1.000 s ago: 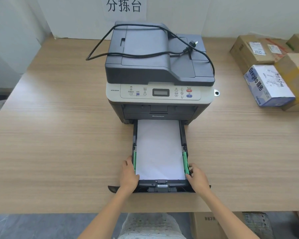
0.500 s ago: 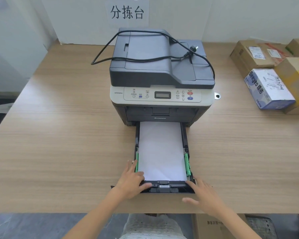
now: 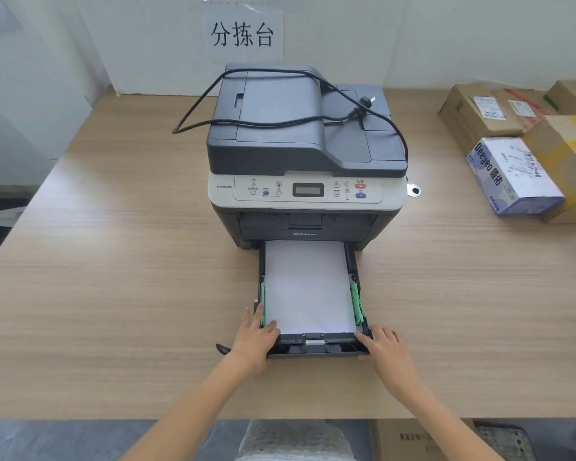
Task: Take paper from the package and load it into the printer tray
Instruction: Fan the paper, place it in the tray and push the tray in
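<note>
Our left hand [image 3: 253, 337] lies flat with fingers spread loose over the near-left corner of the pulled-out black plastic paper tray [image 3: 316, 347], thumb touching the white paper stack [image 3: 308, 286]; our right hand [image 3: 384, 349] rests open, fingertips on the tray's near-right corner, gripping nothing. Paper sits flat in the tray between green side guides [image 3: 356, 302], tray sticking out of the grey-and-black desktop printer [image 3: 306, 168] on the light wooden table [image 3: 113, 277], black power cord [image 3: 280, 119] draped on top, blue-and-white box [image 3: 512, 178] among cardboard cartons at far right

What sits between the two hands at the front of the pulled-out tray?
In the head view, the tray's black front edge with its small grey latch spans between the left hand and right hand; the white paper stack lies just behind.
</note>
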A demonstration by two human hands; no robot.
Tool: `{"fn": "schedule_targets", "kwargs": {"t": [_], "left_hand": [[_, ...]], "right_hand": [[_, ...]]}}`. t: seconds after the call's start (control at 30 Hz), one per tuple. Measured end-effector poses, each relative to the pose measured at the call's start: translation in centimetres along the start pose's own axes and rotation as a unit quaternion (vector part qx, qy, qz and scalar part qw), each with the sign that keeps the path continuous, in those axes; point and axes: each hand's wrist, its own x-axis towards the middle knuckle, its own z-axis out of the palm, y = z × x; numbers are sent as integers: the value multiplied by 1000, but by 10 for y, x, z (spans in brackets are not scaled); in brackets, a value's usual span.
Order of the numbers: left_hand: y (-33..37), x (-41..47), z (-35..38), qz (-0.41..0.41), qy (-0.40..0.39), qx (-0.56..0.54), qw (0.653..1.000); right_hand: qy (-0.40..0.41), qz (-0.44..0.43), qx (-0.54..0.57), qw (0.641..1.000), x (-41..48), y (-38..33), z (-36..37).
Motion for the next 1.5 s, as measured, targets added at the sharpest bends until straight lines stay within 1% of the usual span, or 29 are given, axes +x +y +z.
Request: {"fn": "schedule_targets", "kwargs": {"t": [0.07, 0.2, 0.37, 0.47, 0.83, 0.87, 0.93, 1.0, 1.13, 1.23, 1.3, 1.4, 1.43, 1.5], "left_hand": [[-4, 7, -5, -8, 2, -2, 1000], [-11, 18, -18, -37, 29, -9, 999], [-11, 34, -34, -88, 61, -16, 994], [-7, 41, -44, -104, 76, -25, 991], [-26, 73, -56, -76, 96, -76, 990], [-30, 76, -55, -78, 110, -86, 987], [-36, 81, -51, -86, 175, -88, 977], [-43, 86, -48, -88, 236, -75, 965], [-48, 85, -50, -46, 338, -93, 935], [-40, 81, -42, 10, 411, -82, 908], [-37, 82, -39, 31, 444, -93, 890], [-35, 85, -45, 42, 486, -74, 870], [-33, 84, -45, 56, 487, -78, 868], [-30, 81, -42, 69, 447, -128, 883]], "right_hand": [[-4, -4, 3, 1000, 8, 1, 0], [-5, 1, 1, 1000, 28, -1, -4], [2, 36, -8, 999, 57, -5, -11], [10, 49, -14, 999, 67, -5, -13], [47, 72, -30, 996, 101, -4, -15], [50, 74, -27, 996, 106, -4, -17], [61, 78, -18, 995, 114, -4, -21], [91, 81, -15, 992, 123, -4, -26], [158, 103, -27, 982, 132, -7, -33], [198, 75, -32, 977, 132, -12, -27], [216, 55, 11, 975, 129, -17, -24], [237, 43, 87, 967, 123, -23, -26], [243, 32, 106, 964, 119, -25, -25], [226, 4, 141, 964, 112, -27, -24]]}}
